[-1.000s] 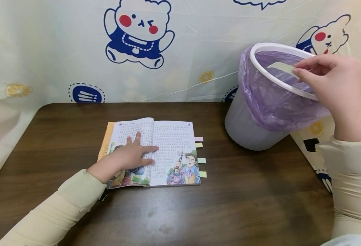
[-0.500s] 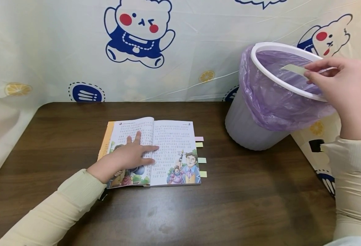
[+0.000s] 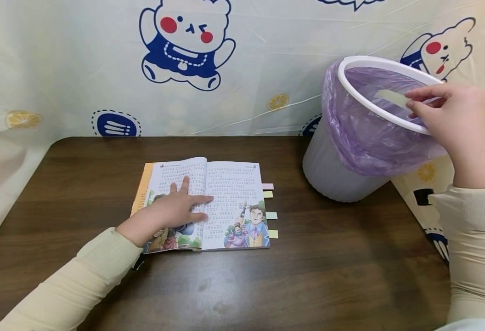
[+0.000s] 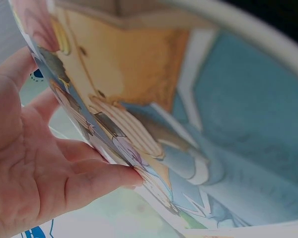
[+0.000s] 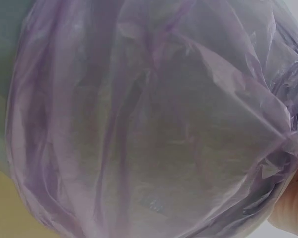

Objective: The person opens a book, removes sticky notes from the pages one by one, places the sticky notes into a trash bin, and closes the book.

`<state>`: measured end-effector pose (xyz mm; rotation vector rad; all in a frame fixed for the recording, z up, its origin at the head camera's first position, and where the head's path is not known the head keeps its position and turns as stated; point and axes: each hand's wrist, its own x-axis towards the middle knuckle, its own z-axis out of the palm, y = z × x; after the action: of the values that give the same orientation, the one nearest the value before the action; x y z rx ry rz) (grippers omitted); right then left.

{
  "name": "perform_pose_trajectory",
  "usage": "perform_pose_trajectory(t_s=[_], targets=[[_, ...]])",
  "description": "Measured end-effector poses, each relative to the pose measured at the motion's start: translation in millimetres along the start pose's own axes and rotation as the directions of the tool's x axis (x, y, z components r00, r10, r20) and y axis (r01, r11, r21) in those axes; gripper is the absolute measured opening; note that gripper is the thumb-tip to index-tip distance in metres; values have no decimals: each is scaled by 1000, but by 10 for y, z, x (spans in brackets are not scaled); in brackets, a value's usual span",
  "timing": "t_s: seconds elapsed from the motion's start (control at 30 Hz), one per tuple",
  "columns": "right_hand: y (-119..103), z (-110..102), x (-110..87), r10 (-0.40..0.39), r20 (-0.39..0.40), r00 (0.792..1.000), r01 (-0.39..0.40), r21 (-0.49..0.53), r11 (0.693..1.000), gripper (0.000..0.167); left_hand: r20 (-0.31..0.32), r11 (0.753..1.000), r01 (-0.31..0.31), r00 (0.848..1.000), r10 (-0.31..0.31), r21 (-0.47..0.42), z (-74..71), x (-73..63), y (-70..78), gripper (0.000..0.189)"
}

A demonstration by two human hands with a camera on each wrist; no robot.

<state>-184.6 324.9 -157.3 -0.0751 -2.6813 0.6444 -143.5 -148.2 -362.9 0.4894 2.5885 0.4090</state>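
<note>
An illustrated book (image 3: pixel 230 184) lies open on the table. My left hand (image 3: pixel 170 211) rests on its left page with fingers spread, and the thumb reaches across the centre fold. In the left wrist view the left hand (image 4: pixel 44 163) touches the printed page (image 4: pixel 139 124). At the right, my right hand (image 3: pixel 453 115) pinches a pale green sticky strip (image 3: pixel 392 98) between thumb and fingers, over the mouth of a trash bin (image 3: pixel 337 170). A purple bag (image 3: pixel 350 133) lines the bin. That bag (image 5: pixel 149 124) fills the right wrist view, hiding most of the right hand (image 5: pixel 293 198).
Coloured tabs, among them a pink tab (image 3: pixel 268 186) and a green tab (image 3: pixel 272 215), stick out from the book's right edge. The bin's white rim (image 3: pixel 375 108) stands high at the right. Behind the brown table (image 3: pixel 308 276) hangs a printed curtain (image 3: pixel 259 69).
My right hand, pinching the strip, has moved right, then slightly back left and lower over the bin's mouth. The left hand and the book have stayed in place.
</note>
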Motion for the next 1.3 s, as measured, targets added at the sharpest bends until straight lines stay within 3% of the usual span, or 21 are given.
perform_pose_trajectory(t_s=[0.27,0.77,1.1,1.3], targets=[[12,-27,2,19,73,997,-15,-46,999,35,-1,1000,-4,1000,4,-1,-4,2,6,56],[39,-35,16,-9,110,994,14,-53,998,37,-2,1000,1,1000,-1,5,4,10,0,56],[37,-42,14,-21,82,996,25,-46,999,35,-3,1000,-6,1000,6,13,-3,19,0,55],[-22,-22,-33,-15,23,1000,15,16,1000,28,4,1000,1,1000,-1,9,-5,14,7,56]])
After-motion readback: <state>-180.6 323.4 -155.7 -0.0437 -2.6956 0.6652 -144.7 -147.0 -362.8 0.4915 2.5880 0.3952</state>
